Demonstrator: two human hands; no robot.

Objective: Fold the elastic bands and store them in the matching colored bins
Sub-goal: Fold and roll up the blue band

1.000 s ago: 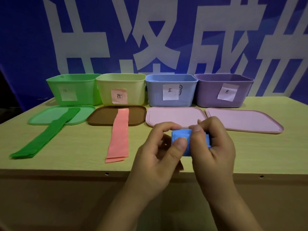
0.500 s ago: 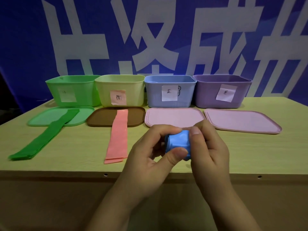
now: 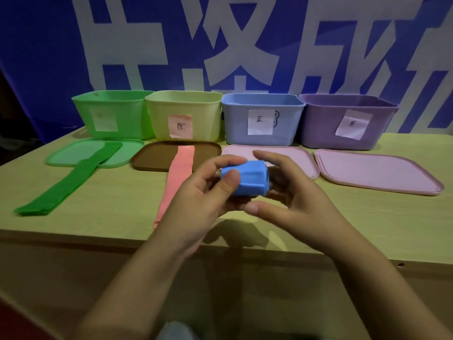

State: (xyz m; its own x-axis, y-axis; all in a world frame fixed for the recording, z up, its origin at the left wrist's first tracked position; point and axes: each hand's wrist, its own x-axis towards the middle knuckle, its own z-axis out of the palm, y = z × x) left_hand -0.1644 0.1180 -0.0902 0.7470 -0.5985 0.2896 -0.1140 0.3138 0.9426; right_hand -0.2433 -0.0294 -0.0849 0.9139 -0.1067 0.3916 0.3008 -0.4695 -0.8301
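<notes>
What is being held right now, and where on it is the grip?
The folded blue band: the left hand pinches its left end between thumb and fingers. The right hand is open beside it, gripping nothing.

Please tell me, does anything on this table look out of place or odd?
One mismatch: the pink band lies on a brown lid before a yellow-green bin with a pink label, so no bin is truly pink. Nothing looks spilled or damaged.
</notes>
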